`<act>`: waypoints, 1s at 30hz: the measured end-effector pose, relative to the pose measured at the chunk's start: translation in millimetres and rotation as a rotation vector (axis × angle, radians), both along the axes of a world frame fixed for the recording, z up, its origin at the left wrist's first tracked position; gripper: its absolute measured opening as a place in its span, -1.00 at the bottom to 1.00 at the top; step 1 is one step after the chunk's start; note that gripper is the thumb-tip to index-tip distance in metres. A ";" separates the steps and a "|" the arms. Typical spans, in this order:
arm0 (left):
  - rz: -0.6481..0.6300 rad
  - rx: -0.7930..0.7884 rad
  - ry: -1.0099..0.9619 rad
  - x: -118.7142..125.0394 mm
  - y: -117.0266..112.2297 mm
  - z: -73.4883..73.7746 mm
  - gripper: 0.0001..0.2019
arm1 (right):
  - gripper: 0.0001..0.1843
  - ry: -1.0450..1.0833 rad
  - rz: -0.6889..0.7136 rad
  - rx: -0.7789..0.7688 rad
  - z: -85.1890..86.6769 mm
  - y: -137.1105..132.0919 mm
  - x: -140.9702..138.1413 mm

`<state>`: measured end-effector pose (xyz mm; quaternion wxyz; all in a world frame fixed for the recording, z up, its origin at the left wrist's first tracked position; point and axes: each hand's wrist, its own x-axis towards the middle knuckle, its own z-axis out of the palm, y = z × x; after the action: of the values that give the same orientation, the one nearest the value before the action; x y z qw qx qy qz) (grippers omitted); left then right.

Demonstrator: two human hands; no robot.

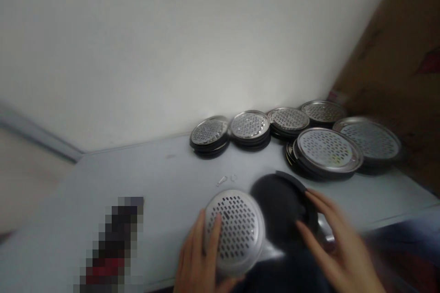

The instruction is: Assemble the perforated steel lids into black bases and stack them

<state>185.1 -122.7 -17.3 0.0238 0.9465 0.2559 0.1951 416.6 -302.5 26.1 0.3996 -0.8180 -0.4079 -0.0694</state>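
Observation:
A round metal grater disc [237, 233] with rows of holes is tilted toward me near the table's front edge. My left hand [201, 256] grips it by its left side, one finger lying across the holed face and the thumb at the lower rim. Just right of the disc, a round black plastic base [275, 210] with a raised rim is in my right hand [333, 238], fingers at its right edge and thumb over its inner side. Disc and base overlap or nearly touch; I cannot tell which. A shiny metal part shows behind my right hand, mostly hidden.
Several stacks of similar discs with black bases, such as one large stack [325, 151], stand at the table's back right. A small metal clip [222, 181] and a faint ring [233, 177] lie mid-table [165, 192]. At left is a pixelated dark object [117, 233]. Behind rises a pale wall [172, 55].

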 end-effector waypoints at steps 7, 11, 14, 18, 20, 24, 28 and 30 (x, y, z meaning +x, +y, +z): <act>-0.061 -0.006 0.004 4.5 -5.8 -5.7 0.08 | -0.53 0.069 0.186 -0.004 -4.4 19.8 -12.2; -0.201 -0.005 0.013 10.9 2.9 -0.4 0.21 | -0.56 0.141 0.233 -0.011 -5.2 24.6 -9.0; -0.219 -0.043 0.011 19.1 3.8 6.5 0.24 | -0.57 0.145 0.252 -0.001 -5.3 24.7 -7.1; -0.192 -0.102 -0.013 30.5 -7.7 6.5 0.21 | -0.56 0.121 0.291 0.009 -5.8 23.9 -8.2; -0.161 -0.125 -0.026 34.7 -14.2 2.4 0.23 | -0.56 0.107 0.300 0.012 -6.2 23.8 -9.0; -0.142 -0.151 -0.030 39.0 -21.2 -4.0 0.27 | -0.55 0.103 0.296 0.018 -8.1 25.5 -10.4; -0.120 -0.126 -0.039 43.5 -25.6 -2.7 0.19 | -0.54 0.085 0.264 0.051 -10.0 29.2 -14.9; -0.092 -0.110 -0.061 48.0 -29.7 -0.6 0.16 | -0.55 0.069 0.242 0.072 -10.3 30.7 -18.2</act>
<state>233.1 -152.4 -17.9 0.0925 0.9482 0.2217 0.2080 398.5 -271.8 15.8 0.4480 -0.7498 -0.4868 -0.0069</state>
